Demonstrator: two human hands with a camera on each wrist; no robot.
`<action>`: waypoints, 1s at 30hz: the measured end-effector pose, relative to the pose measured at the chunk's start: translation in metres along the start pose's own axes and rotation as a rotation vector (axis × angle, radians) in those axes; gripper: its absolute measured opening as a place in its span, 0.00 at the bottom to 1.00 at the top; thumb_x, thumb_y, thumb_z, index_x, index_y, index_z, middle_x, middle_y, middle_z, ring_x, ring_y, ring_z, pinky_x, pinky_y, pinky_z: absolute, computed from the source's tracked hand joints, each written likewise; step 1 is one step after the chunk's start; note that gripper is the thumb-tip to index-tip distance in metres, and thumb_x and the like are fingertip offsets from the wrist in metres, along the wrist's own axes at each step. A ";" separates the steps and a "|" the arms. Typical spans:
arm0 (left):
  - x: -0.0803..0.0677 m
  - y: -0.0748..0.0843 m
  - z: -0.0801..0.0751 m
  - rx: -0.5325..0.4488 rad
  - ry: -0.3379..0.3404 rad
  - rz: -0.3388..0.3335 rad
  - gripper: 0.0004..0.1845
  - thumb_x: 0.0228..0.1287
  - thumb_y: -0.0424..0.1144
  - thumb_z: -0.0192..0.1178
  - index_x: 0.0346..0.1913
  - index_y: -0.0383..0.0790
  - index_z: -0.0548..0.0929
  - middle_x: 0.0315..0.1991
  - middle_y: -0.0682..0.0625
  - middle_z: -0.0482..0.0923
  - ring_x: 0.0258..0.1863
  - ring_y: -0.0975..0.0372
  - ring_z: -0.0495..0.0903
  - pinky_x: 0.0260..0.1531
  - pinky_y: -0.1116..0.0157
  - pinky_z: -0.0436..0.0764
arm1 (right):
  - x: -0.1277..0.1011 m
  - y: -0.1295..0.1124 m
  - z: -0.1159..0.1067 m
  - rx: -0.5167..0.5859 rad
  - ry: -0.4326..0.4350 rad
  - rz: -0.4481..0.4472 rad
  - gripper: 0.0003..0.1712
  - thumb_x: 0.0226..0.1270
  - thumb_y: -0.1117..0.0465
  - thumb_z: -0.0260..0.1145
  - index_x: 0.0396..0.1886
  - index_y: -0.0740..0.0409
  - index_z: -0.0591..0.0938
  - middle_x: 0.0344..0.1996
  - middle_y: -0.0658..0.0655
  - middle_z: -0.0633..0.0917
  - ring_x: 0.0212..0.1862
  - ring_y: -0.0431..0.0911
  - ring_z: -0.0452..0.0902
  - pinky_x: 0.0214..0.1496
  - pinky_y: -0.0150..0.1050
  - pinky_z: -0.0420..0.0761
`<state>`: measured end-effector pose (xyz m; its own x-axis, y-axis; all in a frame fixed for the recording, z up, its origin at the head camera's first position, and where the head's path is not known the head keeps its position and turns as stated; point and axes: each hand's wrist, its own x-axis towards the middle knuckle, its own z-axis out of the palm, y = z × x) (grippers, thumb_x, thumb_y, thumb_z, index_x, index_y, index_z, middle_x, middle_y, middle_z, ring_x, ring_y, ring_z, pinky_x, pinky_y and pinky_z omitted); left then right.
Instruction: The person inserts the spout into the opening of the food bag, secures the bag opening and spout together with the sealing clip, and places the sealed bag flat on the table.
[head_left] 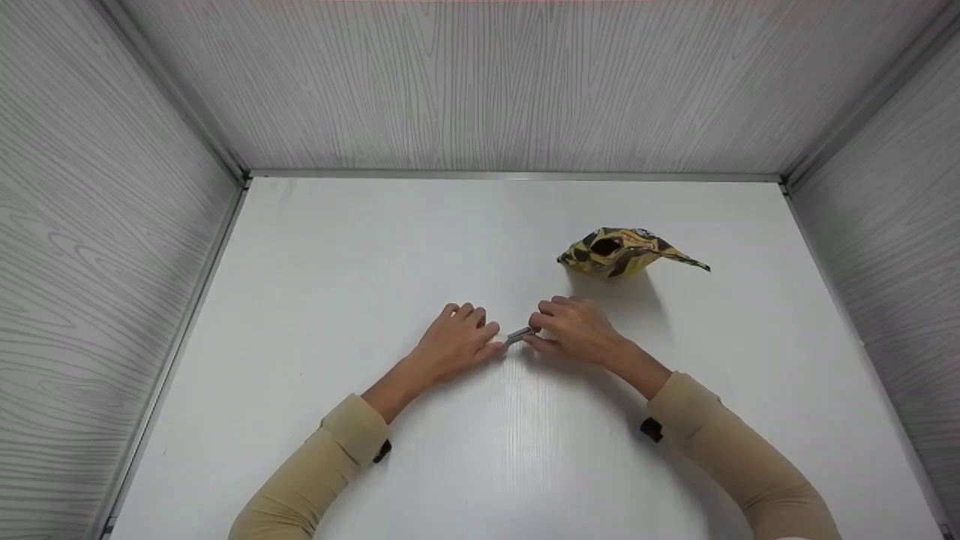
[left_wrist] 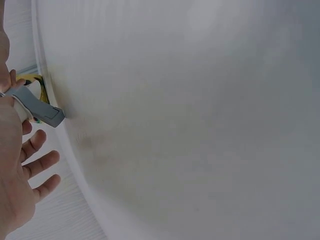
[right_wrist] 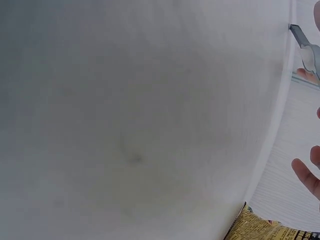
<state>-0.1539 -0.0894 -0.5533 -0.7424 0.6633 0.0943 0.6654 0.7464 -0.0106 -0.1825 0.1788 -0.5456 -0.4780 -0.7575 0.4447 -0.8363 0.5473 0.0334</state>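
Right hand (head_left: 576, 330) pinched one end of the clip (head_left: 519, 335) between thumb and bent forefinger, while the left hand (head_left: 451, 345) appeared to pinch the other end, its last three fingers loosely spread, so that the clip sat between the two over the table (head_left: 405, 247), nearer the person than the bag (head_left: 634, 256). Working it well probably called for gentle, even force from both sides, fingertips kept near the ends, since a one-sided tug could have twisted so small a piece loose. Both forearms slanted inward, backs of the hands up, thumbs on the near side.
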 end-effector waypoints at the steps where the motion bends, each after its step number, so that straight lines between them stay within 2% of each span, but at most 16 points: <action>1: 0.000 0.000 0.000 0.000 -0.003 -0.002 0.24 0.84 0.61 0.42 0.51 0.47 0.80 0.49 0.46 0.82 0.51 0.52 0.80 0.59 0.51 0.81 | -0.001 0.000 0.000 -0.002 -0.003 0.005 0.14 0.67 0.46 0.75 0.29 0.47 0.83 0.24 0.47 0.81 0.24 0.42 0.76 0.23 0.37 0.74; 11: 0.002 -0.002 0.002 -0.031 -0.014 -0.017 0.24 0.84 0.61 0.42 0.49 0.46 0.80 0.49 0.45 0.82 0.50 0.51 0.80 0.59 0.50 0.80 | -0.002 -0.003 0.000 0.041 -0.048 0.084 0.14 0.66 0.45 0.75 0.31 0.48 0.85 0.24 0.48 0.82 0.25 0.43 0.75 0.25 0.38 0.74; 20: 0.002 -0.002 0.002 -0.012 0.004 -0.018 0.24 0.84 0.61 0.43 0.48 0.46 0.80 0.48 0.46 0.82 0.49 0.52 0.80 0.57 0.51 0.80 | -0.001 -0.005 -0.002 0.044 -0.088 0.142 0.15 0.68 0.44 0.74 0.34 0.49 0.88 0.25 0.49 0.82 0.27 0.44 0.76 0.26 0.36 0.72; 30: 0.000 -0.004 0.001 0.028 0.048 -0.005 0.23 0.83 0.61 0.44 0.47 0.46 0.79 0.46 0.47 0.81 0.47 0.53 0.80 0.56 0.52 0.82 | -0.003 -0.009 -0.003 0.013 -0.038 0.164 0.16 0.67 0.42 0.75 0.33 0.48 0.88 0.25 0.48 0.82 0.26 0.43 0.77 0.24 0.36 0.74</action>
<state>-0.1564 -0.0927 -0.5539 -0.7404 0.6569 0.1423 0.6591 0.7511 -0.0378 -0.1730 0.1773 -0.5443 -0.6179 -0.6715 0.4090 -0.7497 0.6600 -0.0489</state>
